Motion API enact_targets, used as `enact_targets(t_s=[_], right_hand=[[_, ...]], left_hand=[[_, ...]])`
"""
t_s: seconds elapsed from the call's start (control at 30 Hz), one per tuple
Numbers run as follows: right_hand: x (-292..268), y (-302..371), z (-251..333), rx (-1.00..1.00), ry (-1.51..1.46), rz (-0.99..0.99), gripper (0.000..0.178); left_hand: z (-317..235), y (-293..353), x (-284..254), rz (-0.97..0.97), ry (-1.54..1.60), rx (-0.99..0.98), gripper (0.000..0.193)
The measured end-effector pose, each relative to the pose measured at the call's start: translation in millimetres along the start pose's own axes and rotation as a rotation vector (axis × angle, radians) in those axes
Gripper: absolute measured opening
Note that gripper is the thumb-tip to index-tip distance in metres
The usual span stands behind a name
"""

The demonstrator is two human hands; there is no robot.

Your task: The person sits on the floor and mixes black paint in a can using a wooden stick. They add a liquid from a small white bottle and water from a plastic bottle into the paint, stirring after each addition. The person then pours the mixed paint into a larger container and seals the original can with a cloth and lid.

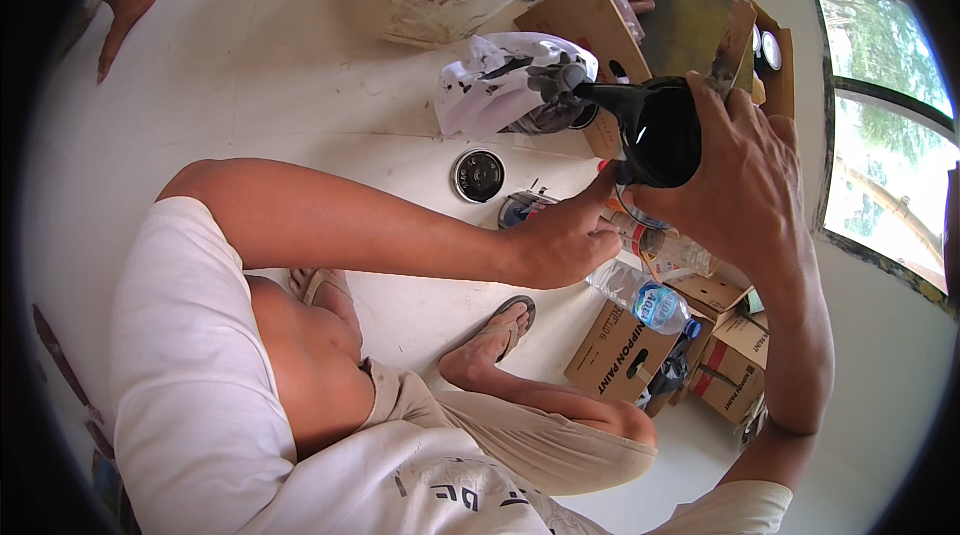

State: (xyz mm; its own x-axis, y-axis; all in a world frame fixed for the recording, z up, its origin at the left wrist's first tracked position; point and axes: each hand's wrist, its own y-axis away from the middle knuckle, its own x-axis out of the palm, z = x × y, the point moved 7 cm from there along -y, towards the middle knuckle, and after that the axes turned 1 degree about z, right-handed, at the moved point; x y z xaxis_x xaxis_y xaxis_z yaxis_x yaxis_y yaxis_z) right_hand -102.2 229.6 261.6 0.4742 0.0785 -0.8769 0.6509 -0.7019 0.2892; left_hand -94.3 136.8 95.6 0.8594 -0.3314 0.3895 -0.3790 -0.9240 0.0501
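While the tilted paint can (661, 142) is held above the floor (330, 95), just beside a smeared white plastic bag (478, 97), its wall is clasped by the right hand (738, 167), with the fingers spread around it; the left hand (572, 240) is placed at the lower edge, index finger extended and the others curled, though whether anything is pinched cannot be told; a glossy black strand (604, 95), apparently paint, is seen reaching from the can toward the bag; were the tilt increased abruptly, paint could be spilled over the bag, the floor or the round lid (478, 176); were the fingers wetted, the hold could be lost and the plastic bottle (640, 297) nearby splashed.
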Motion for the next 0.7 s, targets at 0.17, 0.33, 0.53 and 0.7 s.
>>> enact_targets(t_s=[0.17,0.33,0.53,0.7], right_hand=[[-5,0,4,-0.001,-0.011,-0.012,0.102],[-6,-1,6,-0.005,-0.007,0.004,0.102],[-6,-1,7,-0.02,-0.008,-0.014,0.101],[-5,-1,7,-0.018,-0.005,-0.01,0.099]], left_hand=[[-3,1,-1,0.0,0.008,-0.014,0.09],[4,-2,1,-0.018,-0.007,0.059,0.091],[5,-2,3,0.006,0.004,0.024,0.089],[2,0,3,0.028,0.029,0.003,0.087]])
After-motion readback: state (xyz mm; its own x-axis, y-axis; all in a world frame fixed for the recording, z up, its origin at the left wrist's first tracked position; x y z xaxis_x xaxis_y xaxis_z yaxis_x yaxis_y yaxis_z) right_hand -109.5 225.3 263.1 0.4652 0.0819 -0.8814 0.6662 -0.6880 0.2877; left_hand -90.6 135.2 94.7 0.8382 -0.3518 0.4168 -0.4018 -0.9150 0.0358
